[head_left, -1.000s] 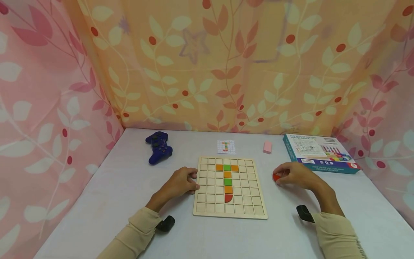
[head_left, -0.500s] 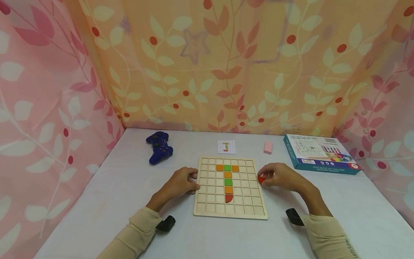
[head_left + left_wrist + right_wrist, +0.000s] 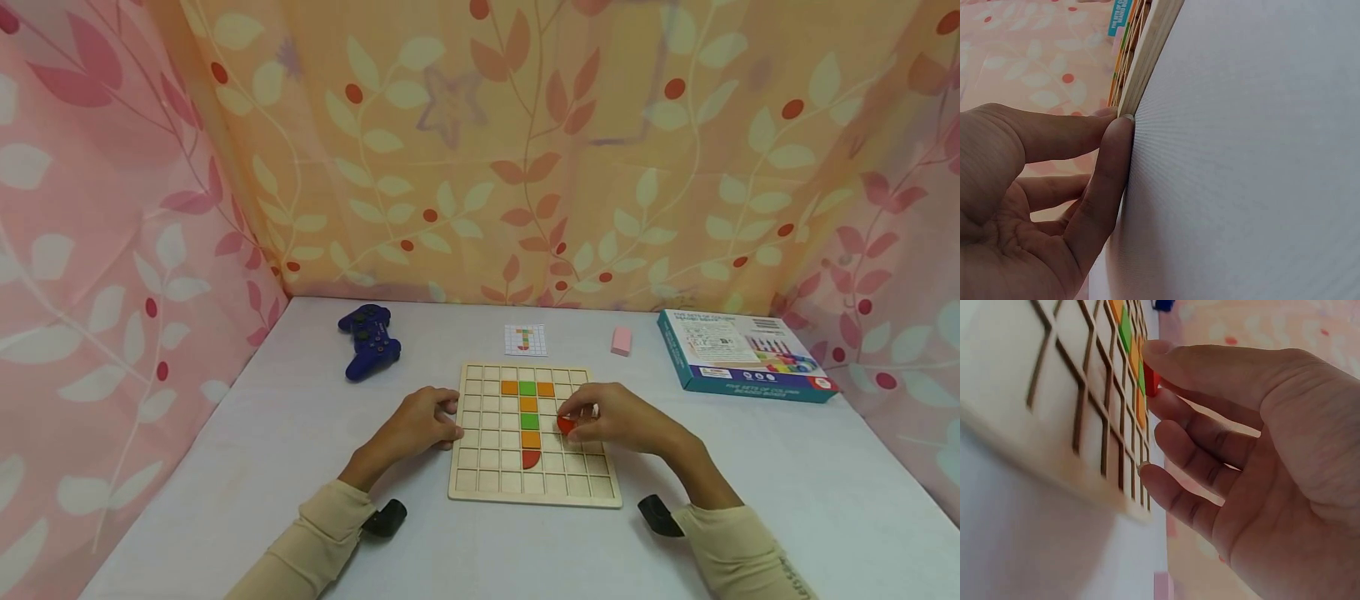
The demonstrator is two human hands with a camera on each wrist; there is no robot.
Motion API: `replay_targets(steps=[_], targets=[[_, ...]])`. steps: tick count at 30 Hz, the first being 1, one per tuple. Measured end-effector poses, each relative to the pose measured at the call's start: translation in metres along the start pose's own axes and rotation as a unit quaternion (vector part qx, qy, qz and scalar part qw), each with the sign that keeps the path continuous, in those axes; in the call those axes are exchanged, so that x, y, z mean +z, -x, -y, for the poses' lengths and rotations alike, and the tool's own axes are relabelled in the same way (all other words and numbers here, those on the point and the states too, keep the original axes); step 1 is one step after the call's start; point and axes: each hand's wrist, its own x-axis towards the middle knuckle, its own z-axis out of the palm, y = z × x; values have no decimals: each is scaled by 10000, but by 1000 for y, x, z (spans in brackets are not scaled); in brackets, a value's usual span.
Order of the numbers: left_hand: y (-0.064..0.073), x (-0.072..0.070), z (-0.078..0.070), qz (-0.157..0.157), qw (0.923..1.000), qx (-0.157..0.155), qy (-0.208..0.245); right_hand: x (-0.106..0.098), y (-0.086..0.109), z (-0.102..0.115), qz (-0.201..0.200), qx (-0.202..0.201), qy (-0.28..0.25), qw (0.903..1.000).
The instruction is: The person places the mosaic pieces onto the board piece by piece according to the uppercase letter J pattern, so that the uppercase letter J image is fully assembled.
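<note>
A square wooden grid board (image 3: 495, 482) lies on the table with orange and green square tiles (image 3: 528, 422) in a T shape. One red quarter-round tile (image 3: 531, 460) sits at the foot of the stem. The thumb and fingers of my left hand (image 3: 415, 425) hold the board's left edge; its side shows close up in the left wrist view. My right hand (image 3: 622, 417) is over the right part of the board, pinching a red tile (image 3: 566, 426) with a rounded side. In the right wrist view the fingertips partly hide this red tile (image 3: 1150, 380), and the other fingers are loosely bent.
Behind the board lies a small pattern card (image 3: 525, 340) with a similar coloured figure. A pink block (image 3: 621, 341) stands right of it, and a flat teal-edged box (image 3: 742, 354) lies farther right. A blue game controller (image 3: 370, 342) rests at the back left. Patterned cloth surrounds the table.
My right hand has carried the red tile leftward from the table beside the board to above the grid. My left hand stays at the board's left edge.
</note>
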Motion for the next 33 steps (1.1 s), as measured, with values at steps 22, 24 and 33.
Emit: replay_targets(steps=[22, 24, 33], targets=[[1, 0, 0, 1, 10000, -8, 45, 43, -13, 40, 197, -936, 499, 9942], [1, 0, -1, -4, 10000, -17, 51, 47, -15, 43, 230, -982, 651, 9928], [0, 0, -1, 2, 10000, -17, 25, 59, -14, 50, 284, -926, 924, 9910]])
